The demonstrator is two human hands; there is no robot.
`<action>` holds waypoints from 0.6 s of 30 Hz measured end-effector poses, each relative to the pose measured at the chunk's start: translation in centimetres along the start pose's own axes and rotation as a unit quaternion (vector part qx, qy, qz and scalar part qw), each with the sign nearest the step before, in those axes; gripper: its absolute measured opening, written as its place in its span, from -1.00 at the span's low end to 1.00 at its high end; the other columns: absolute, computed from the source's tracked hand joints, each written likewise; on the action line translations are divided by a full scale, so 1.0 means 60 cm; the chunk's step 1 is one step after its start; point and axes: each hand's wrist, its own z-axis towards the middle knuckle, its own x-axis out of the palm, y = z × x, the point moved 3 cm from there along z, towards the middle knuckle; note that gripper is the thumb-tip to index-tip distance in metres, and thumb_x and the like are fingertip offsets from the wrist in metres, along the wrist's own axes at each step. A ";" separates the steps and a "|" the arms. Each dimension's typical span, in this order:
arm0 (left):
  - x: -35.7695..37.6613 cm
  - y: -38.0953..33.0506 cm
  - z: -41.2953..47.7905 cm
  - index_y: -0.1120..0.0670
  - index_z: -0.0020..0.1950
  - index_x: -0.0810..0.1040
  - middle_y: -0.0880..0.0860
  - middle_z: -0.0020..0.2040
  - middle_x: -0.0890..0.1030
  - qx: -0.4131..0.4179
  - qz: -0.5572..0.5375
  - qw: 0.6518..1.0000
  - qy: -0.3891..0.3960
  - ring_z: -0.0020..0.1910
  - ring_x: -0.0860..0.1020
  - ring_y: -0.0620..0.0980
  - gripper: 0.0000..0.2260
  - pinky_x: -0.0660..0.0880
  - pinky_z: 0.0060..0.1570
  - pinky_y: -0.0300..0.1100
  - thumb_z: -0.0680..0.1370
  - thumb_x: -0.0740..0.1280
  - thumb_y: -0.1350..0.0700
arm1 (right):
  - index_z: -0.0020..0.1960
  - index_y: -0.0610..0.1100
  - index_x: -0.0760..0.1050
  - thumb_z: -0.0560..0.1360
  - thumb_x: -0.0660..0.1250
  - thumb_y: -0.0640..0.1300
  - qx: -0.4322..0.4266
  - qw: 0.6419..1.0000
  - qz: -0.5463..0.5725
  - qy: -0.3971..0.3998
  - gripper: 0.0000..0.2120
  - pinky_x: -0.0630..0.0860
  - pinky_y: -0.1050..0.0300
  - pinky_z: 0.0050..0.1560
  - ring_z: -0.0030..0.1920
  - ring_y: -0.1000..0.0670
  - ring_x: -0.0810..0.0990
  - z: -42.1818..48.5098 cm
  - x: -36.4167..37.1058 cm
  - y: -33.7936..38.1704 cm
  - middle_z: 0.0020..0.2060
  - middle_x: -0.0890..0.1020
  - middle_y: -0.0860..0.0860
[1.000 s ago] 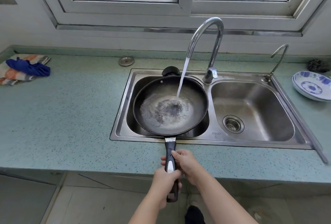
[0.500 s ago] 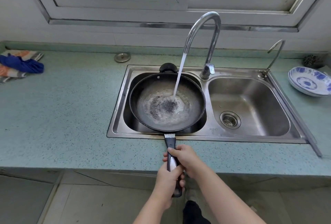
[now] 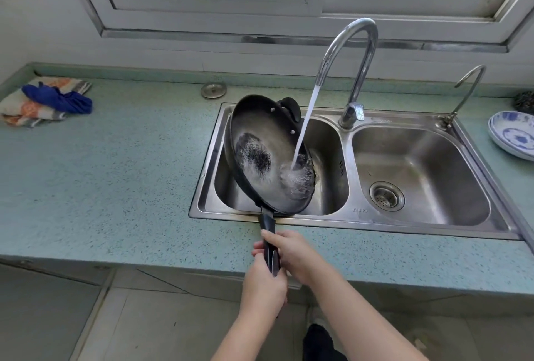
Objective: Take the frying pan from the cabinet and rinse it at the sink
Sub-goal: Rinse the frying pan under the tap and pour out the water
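A black frying pan hangs over the left basin of the steel sink, tilted steeply so its left rim is up and its right rim is low. Water from the tall curved faucet strikes the pan's lower right inside and pools there. The pan's black handle points toward me over the counter edge. My right hand grips the handle nearer the pan. Just behind it, my left hand grips the handle's end.
The right basin has a drain strainer. A small second tap stands at the sink's far right corner. A blue-and-white dish lies on the right counter, folded cloths on the far left, a metal plug behind the sink.
The pan lay flat under the stream with water filling its middle; now both hands have rolled it up onto its right side, and the water runs toward the low rim.
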 end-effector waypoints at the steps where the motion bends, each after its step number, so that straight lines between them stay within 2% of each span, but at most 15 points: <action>1: -0.002 -0.001 0.000 0.11 0.10 0.44 0.16 -0.12 0.63 0.004 0.024 1.000 -0.009 -0.20 0.61 0.15 -0.82 0.42 -0.31 -0.17 0.51 0.23 0.19 | -0.14 -0.26 0.43 0.54 0.26 -0.19 -0.007 0.999 -0.025 -0.027 -0.86 0.53 0.31 -0.43 -0.50 0.14 0.60 0.005 0.007 0.003 -0.31 0.56 -0.11; 3: -0.004 -0.005 -0.001 0.13 0.22 0.41 0.20 0.05 0.63 0.006 0.051 0.998 -0.021 0.05 0.57 0.21 -0.72 0.42 -0.14 -0.11 0.51 0.21 0.20 | -0.26 -0.21 0.41 0.48 0.35 -0.20 -0.024 0.994 -0.066 -0.088 -0.81 0.46 0.30 -0.48 -0.58 0.12 0.52 0.015 0.018 0.008 -0.40 0.50 -0.09; 5: -0.005 -0.007 -0.004 0.12 0.25 0.39 0.20 0.08 0.63 0.008 0.073 0.997 -0.018 0.08 0.56 0.21 -0.68 0.44 -0.09 -0.08 0.49 0.19 0.23 | -0.36 -0.17 0.36 0.45 0.37 -0.22 -0.032 0.985 -0.113 -0.130 -0.74 0.37 0.24 -0.47 -0.56 0.06 0.42 0.022 0.025 0.010 -0.48 0.44 -0.07; 8: -0.011 -0.005 -0.003 0.09 0.23 0.40 0.18 0.04 0.63 0.003 0.096 0.995 -0.012 0.05 0.56 0.20 -0.67 0.43 -0.13 -0.09 0.47 0.17 0.25 | -0.41 -0.16 0.31 0.44 0.29 -0.28 -0.031 0.979 -0.134 -0.150 -0.71 0.29 0.20 -0.45 -0.52 0.02 0.33 0.029 0.032 0.009 -0.53 0.38 -0.05; 10: -0.020 -0.006 -0.002 0.11 0.11 0.46 0.17 -0.07 0.64 -0.022 0.068 0.997 -0.004 -0.07 0.59 0.17 -0.76 0.42 -0.22 -0.12 0.46 0.18 0.23 | -0.42 -0.17 0.29 0.44 0.23 -0.33 -0.032 0.981 -0.125 -0.145 -0.72 0.26 0.25 -0.50 -0.55 0.03 0.32 0.031 0.037 0.006 -0.55 0.36 -0.05; 12: -0.029 -0.002 -0.001 0.16 -0.12 0.47 0.13 -0.33 0.60 -0.072 -0.030 0.997 0.012 -0.41 0.59 0.06 -0.92 0.42 -0.45 -0.23 0.45 0.20 0.28 | -0.42 -0.18 0.28 0.44 0.19 -0.35 -0.025 0.986 -0.098 -0.132 -0.72 0.24 0.32 -0.56 -0.65 0.06 0.30 0.033 0.044 0.002 -0.62 0.34 -0.03; 13: -0.030 0.002 -0.001 0.17 -0.22 0.43 0.09 -0.47 0.54 -0.100 -0.088 0.990 0.037 -0.58 0.52 -0.02 -0.90 0.38 -0.57 -0.29 0.43 0.20 0.34 | -0.42 -0.18 0.27 0.44 0.17 -0.35 -0.017 0.988 -0.086 -0.127 -0.72 0.24 0.35 -0.58 -0.70 0.08 0.28 0.035 0.045 0.000 -0.65 0.33 -0.03; 14: -0.030 0.007 -0.003 0.18 -0.27 0.40 0.05 -0.57 0.49 -0.129 -0.143 0.979 0.068 -0.67 0.45 -0.07 -0.86 0.34 -0.63 -0.33 0.42 0.20 0.39 | -0.42 -0.18 0.27 0.44 0.17 -0.35 -0.012 0.989 -0.085 -0.123 -0.72 0.24 0.37 -0.59 -0.73 0.09 0.27 0.036 0.046 -0.002 -0.64 0.33 -0.04; 16: -0.029 0.012 -0.009 0.18 -0.28 0.37 0.01 -0.61 0.43 -0.158 -0.223 0.956 0.106 -0.68 0.40 -0.08 -0.89 0.29 -0.64 -0.36 0.35 0.24 0.36 | -0.41 -0.18 0.27 0.44 0.17 -0.34 -0.017 0.987 -0.101 -0.121 -0.73 0.25 0.36 -0.60 -0.74 0.12 0.27 0.037 0.044 -0.002 -0.57 0.33 -0.07; 18: -0.029 0.010 -0.012 0.17 -0.26 0.34 0.00 -0.60 0.40 -0.142 -0.229 0.958 0.097 -0.67 0.33 -0.09 -0.87 0.22 -0.64 -0.38 0.26 0.25 0.30 | -0.42 -0.16 0.27 0.44 0.18 -0.34 -0.031 0.987 -0.106 -0.117 -0.72 0.25 0.32 -0.58 -0.72 0.14 0.28 0.038 0.040 -0.001 -0.55 0.32 -0.06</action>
